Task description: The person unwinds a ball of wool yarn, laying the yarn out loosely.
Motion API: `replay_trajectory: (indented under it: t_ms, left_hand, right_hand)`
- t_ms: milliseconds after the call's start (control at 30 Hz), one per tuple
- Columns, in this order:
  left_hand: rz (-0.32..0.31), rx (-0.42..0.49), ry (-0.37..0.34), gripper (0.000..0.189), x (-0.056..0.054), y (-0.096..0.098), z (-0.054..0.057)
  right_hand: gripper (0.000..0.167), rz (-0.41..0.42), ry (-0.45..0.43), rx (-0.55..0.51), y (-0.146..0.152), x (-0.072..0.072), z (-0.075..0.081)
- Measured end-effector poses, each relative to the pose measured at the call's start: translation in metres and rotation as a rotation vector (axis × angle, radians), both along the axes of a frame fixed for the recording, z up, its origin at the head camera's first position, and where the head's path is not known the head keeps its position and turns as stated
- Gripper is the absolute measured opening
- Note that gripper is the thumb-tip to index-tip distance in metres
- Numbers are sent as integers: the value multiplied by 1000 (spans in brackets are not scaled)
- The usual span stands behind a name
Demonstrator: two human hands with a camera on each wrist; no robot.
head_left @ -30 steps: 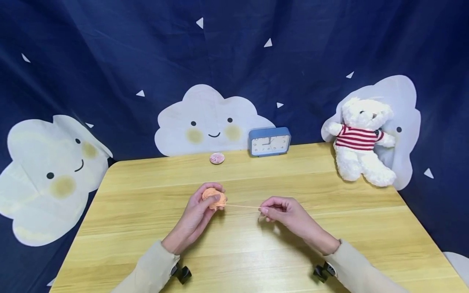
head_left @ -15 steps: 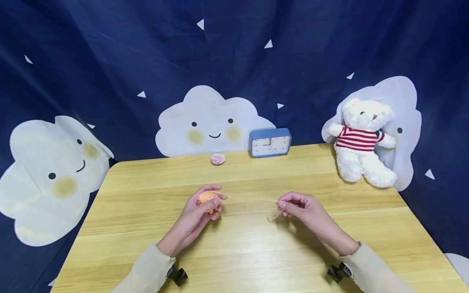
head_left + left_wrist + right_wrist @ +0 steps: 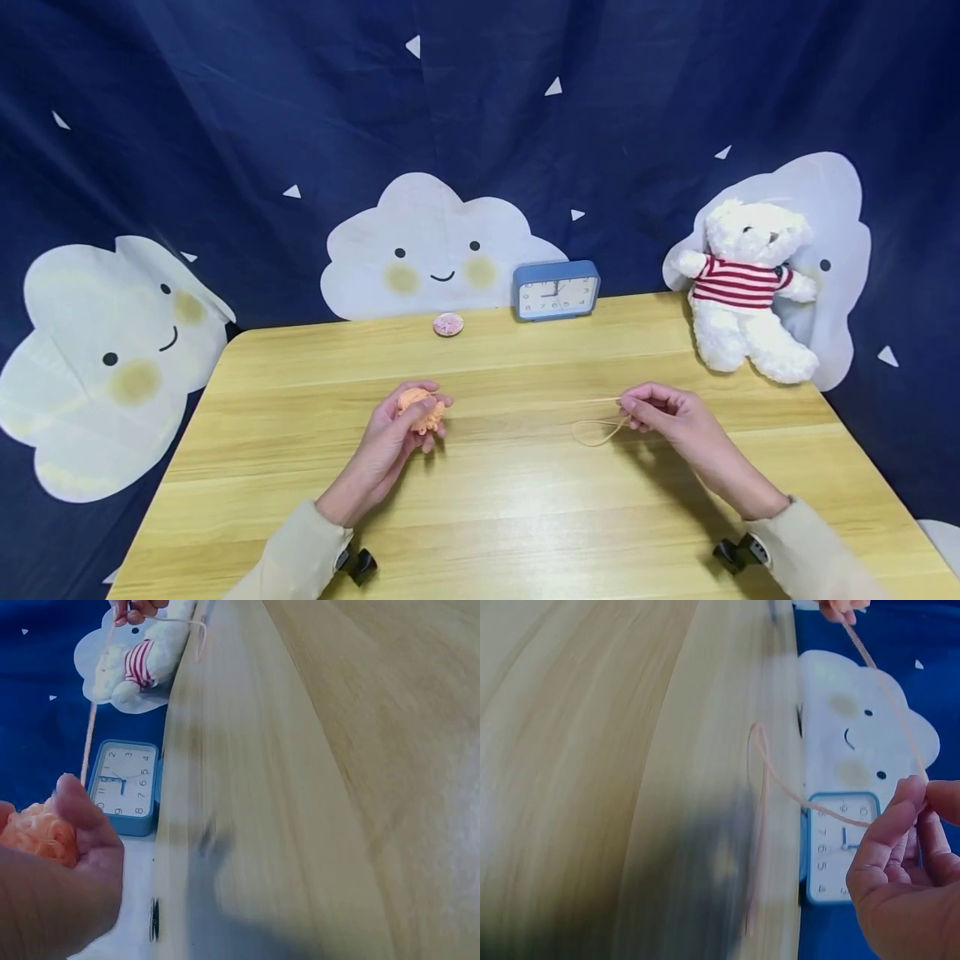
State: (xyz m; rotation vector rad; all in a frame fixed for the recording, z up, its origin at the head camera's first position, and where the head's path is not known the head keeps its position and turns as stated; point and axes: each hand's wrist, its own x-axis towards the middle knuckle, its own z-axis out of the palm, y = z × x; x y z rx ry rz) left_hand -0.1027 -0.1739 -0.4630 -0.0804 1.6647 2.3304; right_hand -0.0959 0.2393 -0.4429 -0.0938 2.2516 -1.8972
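Note:
My left hand (image 3: pixel 382 446) holds a small ball of peach-orange yarn (image 3: pixel 37 834), the thumb pressed over it. Off to the right, my right hand (image 3: pixel 684 427) pinches the yarn strand (image 3: pixel 886 688) between thumb and fingertips. That strand stretches from the ball across to the right hand, as both wrist views show. A loose loop (image 3: pixel 592 445) of yarn hangs below the pinching fingers. Both hands are raised above the wooden table (image 3: pixel 495 517). The ball's underside is hidden by the left palm.
Along the back edge of the table stand a small round pink-patterned disc (image 3: pixel 447 325) and a blue clock (image 3: pixel 556 291). A white teddy bear (image 3: pixel 738 283) in a striped shirt sits at the back right. Behind hangs a dark blue cloth (image 3: pixel 480 108) with cloud faces.
My right hand has moved right and a little back, drawing out more yarn. The left hand has shifted slightly left with the ball. The hanging loop has become larger.

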Motion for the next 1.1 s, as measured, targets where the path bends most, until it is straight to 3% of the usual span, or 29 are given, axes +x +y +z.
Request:
replay_trajectory:
  t_ms: [133,400,733,933,1100]
  left_hand:
    - [41,-13,-25,35,0,0,0]
    - [78,124,20,32,-1,-1,-3]
    - [62,194,32,60,-1,-5,-2]
    - [92,185,17,56,0,-8,-2]
    - [102,170,13,41,1,-9,-4]
  right_hand:
    - [27,-24,7,19,11,0,-2]
    - [23,-66,-24,52,27,0,-5]
    - [16,-87,-16,86,50,-5,-14]
    - [21,-89,-40,203,61,-10,-21]
    - [30,-56,-52,347,68,-16,-24]
